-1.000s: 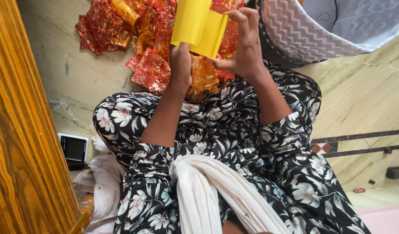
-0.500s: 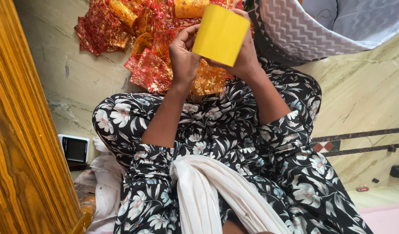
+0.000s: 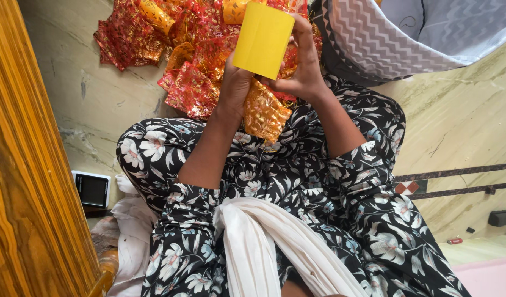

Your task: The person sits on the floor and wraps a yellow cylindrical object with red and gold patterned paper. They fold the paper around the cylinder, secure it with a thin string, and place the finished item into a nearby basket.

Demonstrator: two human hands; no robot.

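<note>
So the main thing here is a bright yellow card [image 3: 263, 38], plain and matte, no pattern that I can see. It looks folded or curled into a squarish shape with a faint vertical crease down the middle, and it's tilted a little so its lower right corner points down. It sits up in the air right above the person's lap, in front of the pile of red and gold shiny pouches [image 3: 192, 60] on the marble floor [image 3: 71, 93].

Both hands are up on it. The left hand [image 3: 234, 82] comes up from below the card, wrist bent, fingers tucked behind the card's lower left edge, so the grip is closed on the card from that side. The right hand [image 3: 302, 69] wraps around the card's right edge, fingers curling over the top corner and thumb pressing near the bottom, also clamped on the card. Forearms angle up from the floral black-and-white sleeves, elbows resting near the knees.

A gold mesh pouch [image 3: 265, 113] hangs just below the card, between the two wrists; can't tell if a hand is actually pinching it. Right of the card there's a grey zigzag-patterned cloth [image 3: 374, 44]. Well left of the card, a wooden panel [image 3: 27, 165], with a small white device [image 3: 92, 188] beside it. A white scarf [image 3: 264, 247] lies over the lap.
</note>
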